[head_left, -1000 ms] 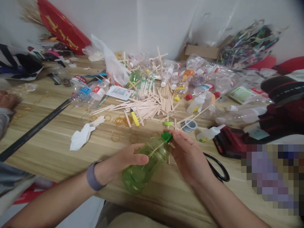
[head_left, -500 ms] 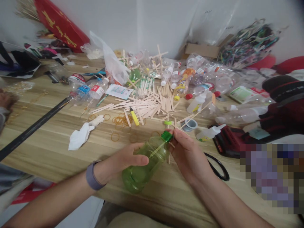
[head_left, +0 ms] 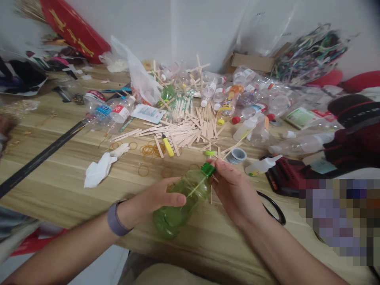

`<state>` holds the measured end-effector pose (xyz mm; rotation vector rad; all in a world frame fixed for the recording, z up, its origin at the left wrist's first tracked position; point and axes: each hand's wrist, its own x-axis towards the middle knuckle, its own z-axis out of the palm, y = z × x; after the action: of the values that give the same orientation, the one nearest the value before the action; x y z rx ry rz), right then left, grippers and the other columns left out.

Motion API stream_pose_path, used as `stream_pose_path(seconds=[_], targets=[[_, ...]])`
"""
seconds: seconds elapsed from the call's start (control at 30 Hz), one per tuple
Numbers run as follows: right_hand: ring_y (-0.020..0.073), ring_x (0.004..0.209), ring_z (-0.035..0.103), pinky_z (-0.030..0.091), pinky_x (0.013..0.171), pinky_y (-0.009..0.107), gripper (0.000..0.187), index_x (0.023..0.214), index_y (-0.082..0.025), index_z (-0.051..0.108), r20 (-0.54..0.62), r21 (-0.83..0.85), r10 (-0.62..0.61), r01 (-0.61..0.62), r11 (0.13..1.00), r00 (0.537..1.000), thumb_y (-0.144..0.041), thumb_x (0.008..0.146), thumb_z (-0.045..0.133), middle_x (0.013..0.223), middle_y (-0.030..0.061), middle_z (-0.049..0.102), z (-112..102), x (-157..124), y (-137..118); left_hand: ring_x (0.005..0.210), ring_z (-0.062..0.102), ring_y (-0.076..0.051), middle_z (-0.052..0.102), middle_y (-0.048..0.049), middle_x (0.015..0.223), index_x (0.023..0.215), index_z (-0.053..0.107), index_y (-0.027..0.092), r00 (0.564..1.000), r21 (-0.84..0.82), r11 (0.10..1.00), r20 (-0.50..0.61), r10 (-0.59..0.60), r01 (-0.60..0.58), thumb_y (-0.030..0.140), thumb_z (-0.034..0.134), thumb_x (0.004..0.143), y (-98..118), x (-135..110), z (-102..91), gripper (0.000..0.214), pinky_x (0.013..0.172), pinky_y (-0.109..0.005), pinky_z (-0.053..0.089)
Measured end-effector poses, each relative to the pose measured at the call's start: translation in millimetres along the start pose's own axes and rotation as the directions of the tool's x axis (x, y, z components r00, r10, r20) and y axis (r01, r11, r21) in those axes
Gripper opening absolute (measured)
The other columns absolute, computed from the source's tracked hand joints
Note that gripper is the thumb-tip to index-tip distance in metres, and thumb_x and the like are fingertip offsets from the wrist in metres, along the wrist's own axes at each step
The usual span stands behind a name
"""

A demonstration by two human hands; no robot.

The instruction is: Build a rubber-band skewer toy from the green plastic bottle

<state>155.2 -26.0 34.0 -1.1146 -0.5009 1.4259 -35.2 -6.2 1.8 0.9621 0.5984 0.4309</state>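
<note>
A green translucent plastic bottle [head_left: 170, 217] lies tilted in front of me, its ribbed green neck end [head_left: 208, 169] pointing up and right. My left hand [head_left: 163, 194] is closed around the bottle's side, thumb on top. Inside the bottle runs a thin wooden skewer [head_left: 197, 188], lined up with the neck. At the neck my right hand [head_left: 234, 184] pinches the skewer; the fingertips partly hide the grip. Just beyond that hand are a light green cap ring [head_left: 209, 152] with sticks through it, and a grey spool [head_left: 236, 155].
Craft sticks [head_left: 187, 132], rubber bands [head_left: 151, 150] and a yellow-handled tool [head_left: 168, 146] lie ahead. Plastic bottles [head_left: 228, 103] are heaped behind. A glue bottle [head_left: 263, 165] and a red-black power tool [head_left: 285, 174] are right; crumpled tissue [head_left: 99, 170] and a black bar [head_left: 44, 152] are left.
Both hands keep hold at the bottle, which has barely shifted. The thin stick reaching up and right past my right hand shows less length now.
</note>
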Motion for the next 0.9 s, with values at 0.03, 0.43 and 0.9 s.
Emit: stream_pose_path(seconds=[0.03,0.43,0.9], targets=[[0.0158,0.073,0.056,0.040,0.064,0.027,0.024,0.066,-0.022,0.073,-0.001,0.003,0.006,-0.006,1.000,1.000,-0.039,0.056,0.085,0.073,0.0002,0.066,0.0,0.4,0.0,0.073,0.058,-0.015,0.069,-0.0019,0.088,0.108,0.068,0.017,1.000,0.006,1.000,0.004,0.004,-0.004,0.051,0.082,0.065,-0.3,0.5,-0.8,0.057,0.064,-0.024,0.041],[0.0146,0.073,0.055,0.040,0.064,0.026,0.023,0.064,-0.021,0.070,0.017,-0.015,-0.012,0.012,1.000,1.000,-0.039,0.059,0.084,0.074,-0.0006,0.065,-0.4,1.8,2.5,0.076,0.057,-0.015,0.068,-0.0011,0.090,0.106,0.068,0.018,0.999,0.002,1.000,-0.035,-0.006,0.006,0.050,0.084,0.063,1.6,-0.1,1.0,0.055,0.066,-0.023,0.041],[0.0131,0.074,0.053,0.039,0.064,0.023,0.030,0.064,-0.020,0.073,0.021,-0.033,-0.022,0.023,0.999,1.000,-0.044,0.054,0.087,0.072,-0.0002,0.064,0.7,3.7,0.5,0.081,0.062,-0.019,0.071,-0.0026,0.093,0.108,0.068,0.018,0.999,0.085,0.996,-0.040,0.015,-0.012,0.052,0.084,0.061,0.5,1.3,-3.3,0.060,0.070,-0.027,0.044]])
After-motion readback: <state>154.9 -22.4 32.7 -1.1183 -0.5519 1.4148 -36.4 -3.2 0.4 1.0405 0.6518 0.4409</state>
